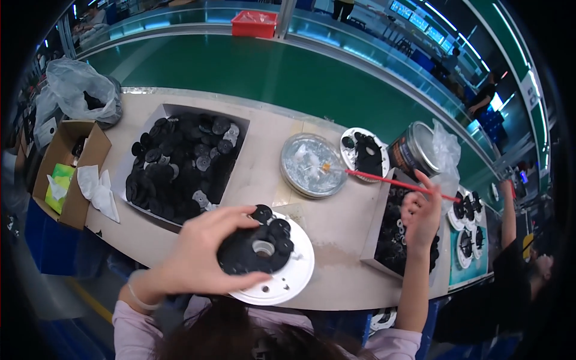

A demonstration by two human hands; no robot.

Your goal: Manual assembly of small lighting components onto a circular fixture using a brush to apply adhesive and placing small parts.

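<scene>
My left hand (201,249) is closed round the edge of a black round part (240,252) with a metal-lined centre hole and several small black gears on it. This part lies on a white round plate (303,264) with small holes, near the front edge of the bench. Between the fingers of my right hand (421,210) is a thin red-handled brush (390,182), pointing left. Its yellowish tip is over a round clear dish (294,187) holding whitish, grease-like stuff; whether it touches cannot be made out.
A box of black discs (180,162) stands left, beside an open cardboard carton (87,150). Right are a box of small black parts (390,240), a metal can (414,147) and another white plate assembly (366,155). A co-worker (510,282) sits at far right, near more assemblies (465,240).
</scene>
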